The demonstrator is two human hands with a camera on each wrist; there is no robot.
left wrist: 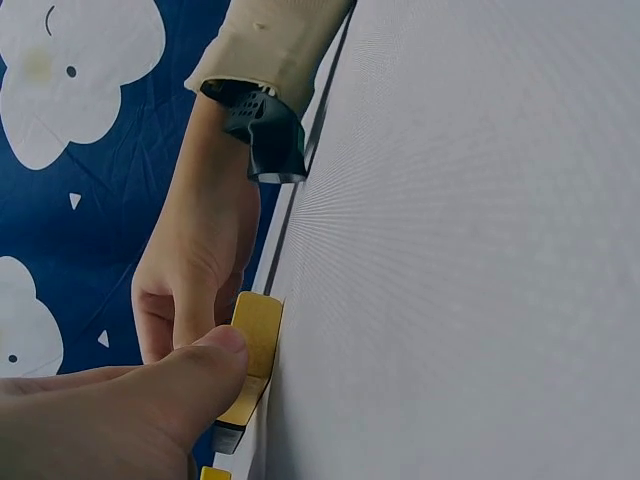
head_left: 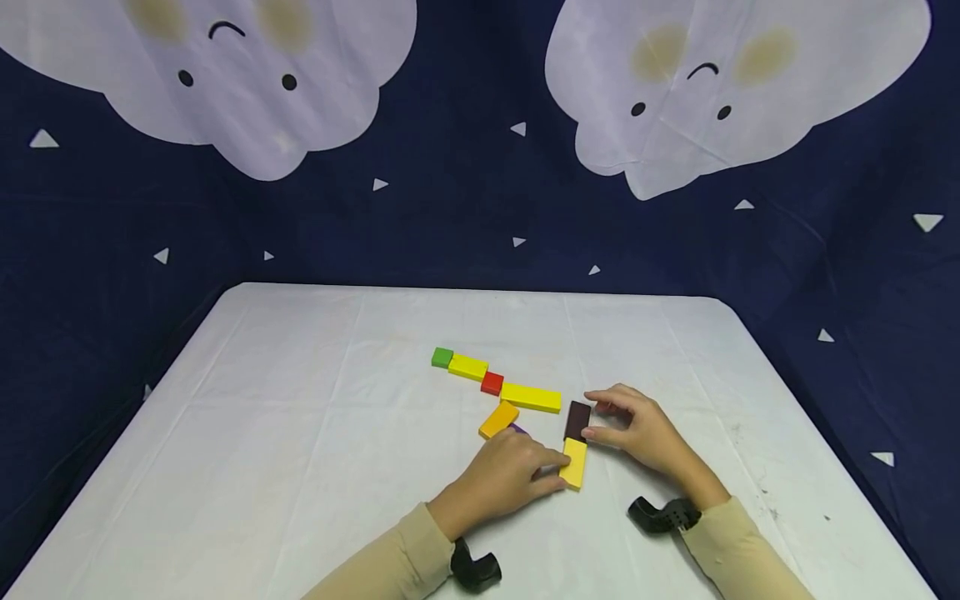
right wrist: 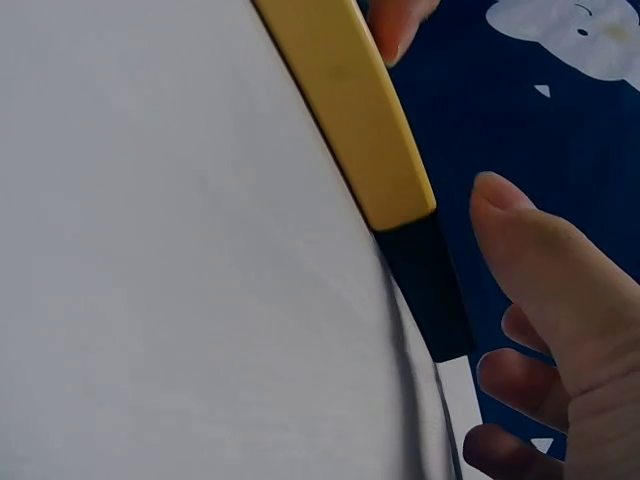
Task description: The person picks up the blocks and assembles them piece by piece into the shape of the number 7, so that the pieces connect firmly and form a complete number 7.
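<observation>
In the head view, a yellow block (head_left: 573,464) and a dark brown block (head_left: 577,421) lie end to end on the white table. My left hand (head_left: 504,475) touches the yellow block with index fingertip and thumb at its left side; the thumb also shows against this block (left wrist: 257,330) in the left wrist view. My right hand (head_left: 637,429) is beside the dark block, thumb and fingers spread apart. A small gap separates its thumb from the dark block (right wrist: 428,288) in the right wrist view. Partly behind my left hand are an orange block (head_left: 498,419) and a purple block (head_left: 518,428).
Farther back runs a slanting row: a green block (head_left: 442,357), a short yellow block (head_left: 468,367), a red block (head_left: 492,383) and a longer yellow block (head_left: 531,397). A white sheet covers the table (head_left: 300,467). Dark blue cloth (head_left: 450,242) with clouds hangs behind.
</observation>
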